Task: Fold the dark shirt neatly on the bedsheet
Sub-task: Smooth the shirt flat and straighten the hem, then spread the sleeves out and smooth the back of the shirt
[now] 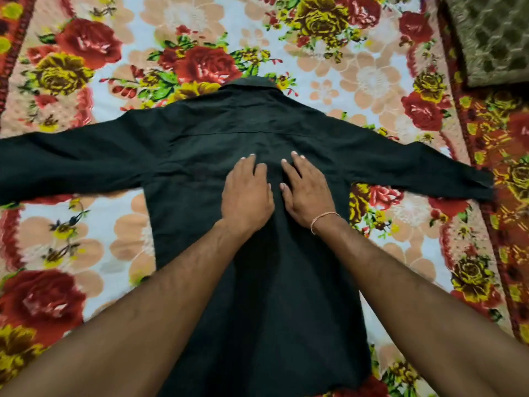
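The dark shirt [223, 130] lies spread flat, back side up, on the floral bedsheet [94, 233]. Its collar points away from me and both long sleeves stretch out sideways to the left and right. My left hand [247, 193] rests palm down on the middle of the shirt's back with straight fingers. Beside it, nearly touching, my right hand [306, 190] lies flat on the cloth too, a thin thread band round its wrist. Neither hand grips the fabric. My forearms cover part of the shirt's lower half.
A dark green patterned cushion [492, 35] sits at the far right corner. The bedsheet's red border [495, 130] runs along the right side, close to the right sleeve's cuff [481, 184]. The left sleeve runs out of view at the left edge.
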